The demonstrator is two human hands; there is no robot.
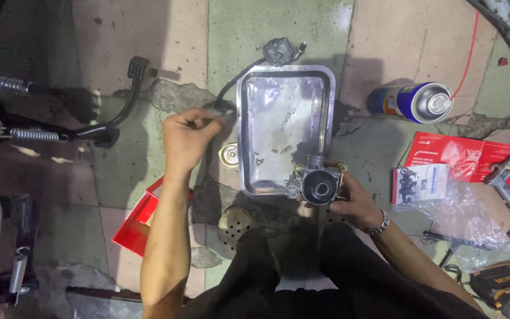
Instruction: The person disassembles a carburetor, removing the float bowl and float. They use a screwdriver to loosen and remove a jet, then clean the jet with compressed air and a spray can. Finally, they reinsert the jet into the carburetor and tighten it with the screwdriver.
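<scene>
The carburetor (317,184) sits in the right hand (355,198), whose grip clasps it from behind, just over the near right corner of the metal tray (249,118). It is a small grey casting with a dark round bore facing up and brassy fittings at its sides. The left hand (184,139), just left of the tray, pinches a thin tool (216,115), blurred. Small screws (281,149) lie loose in the tray; a knock against its rim could probably scatter them onto the cracked floor (149,47). A spray can (411,101) lies right of the tray.
</scene>
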